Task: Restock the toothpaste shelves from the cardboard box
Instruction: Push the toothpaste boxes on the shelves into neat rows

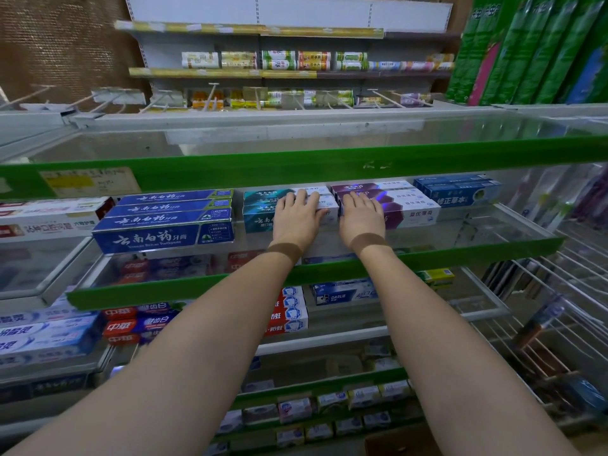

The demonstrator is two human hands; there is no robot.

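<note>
**Hands resting on toothpaste boxes on a shop shelf**

Shop shelving with green edge strips point(296, 166) is filling the view; the left hand point(297, 218) is lying flat, fingers straight, on the teal toothpaste boxes point(260, 209) on the middle shelf; just to the right, the right hand point(362, 218) is pressing flat on the purple toothpaste boxes point(404, 205), gripping nothing; a corner of the cardboard box point(398, 442) is showing at the near bottom edge.

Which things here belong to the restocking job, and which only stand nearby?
Job: left hand on the teal toothpaste boxes; right hand on the purple-and-white toothpaste boxes; brown cardboard box.
Nearby: tall green packages; white wire rack.
</note>
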